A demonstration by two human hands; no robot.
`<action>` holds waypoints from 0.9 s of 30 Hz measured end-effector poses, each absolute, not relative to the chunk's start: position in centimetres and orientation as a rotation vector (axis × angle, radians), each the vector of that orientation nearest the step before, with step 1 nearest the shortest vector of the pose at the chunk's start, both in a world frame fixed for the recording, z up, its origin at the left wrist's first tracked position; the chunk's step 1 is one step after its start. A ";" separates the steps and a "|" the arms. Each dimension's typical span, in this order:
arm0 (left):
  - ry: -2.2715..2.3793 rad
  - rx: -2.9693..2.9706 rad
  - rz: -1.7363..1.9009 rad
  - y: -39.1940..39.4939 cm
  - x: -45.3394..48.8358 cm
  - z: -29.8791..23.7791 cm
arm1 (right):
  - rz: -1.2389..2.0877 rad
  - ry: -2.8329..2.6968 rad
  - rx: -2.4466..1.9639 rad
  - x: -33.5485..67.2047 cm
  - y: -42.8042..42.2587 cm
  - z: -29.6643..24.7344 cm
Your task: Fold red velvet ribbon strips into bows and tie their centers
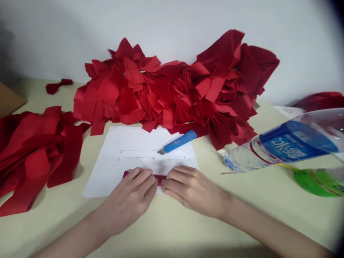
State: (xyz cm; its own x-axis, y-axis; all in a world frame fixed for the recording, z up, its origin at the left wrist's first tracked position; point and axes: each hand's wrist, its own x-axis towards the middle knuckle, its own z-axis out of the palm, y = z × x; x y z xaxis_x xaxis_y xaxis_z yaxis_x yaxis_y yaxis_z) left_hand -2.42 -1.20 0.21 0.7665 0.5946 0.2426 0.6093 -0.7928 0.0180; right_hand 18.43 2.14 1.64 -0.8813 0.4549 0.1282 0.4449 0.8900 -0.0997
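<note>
My left hand and my right hand lie side by side on a narrow red fabric strip, fingers bent and pressing it flat against a white paper sheet. The sheet bears a drawn rectangle of thin lines. Only a short part of the strip shows between the fingertips and at the left end. A blue utility knife with its blade out rests on the sheet just beyond my hands.
A big heap of folded red fabric strips lies against the wall. More red strips pile at the left. At the right a clear water bottle lies on its side above a green-labelled bottle. A brown box corner shows far left.
</note>
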 end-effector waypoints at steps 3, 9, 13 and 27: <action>-1.028 -2.884 -0.401 -0.9 -2.1 0.0 | 0.090 -2.889 -0.767 17.9 2.4 1.5; -1.159 -2.894 -0.508 -0.3 -2.1 0.1 | -0.220 -2.991 -0.669 17.3 2.3 1.7; -1.131 -2.876 -0.466 -0.6 -2.1 -0.1 | -0.301 -3.000 -0.608 17.0 2.2 1.5; -1.440 -3.317 -0.357 2.5 -1.9 3.2 | 1.210 -2.840 -0.862 17.1 6.6 4.4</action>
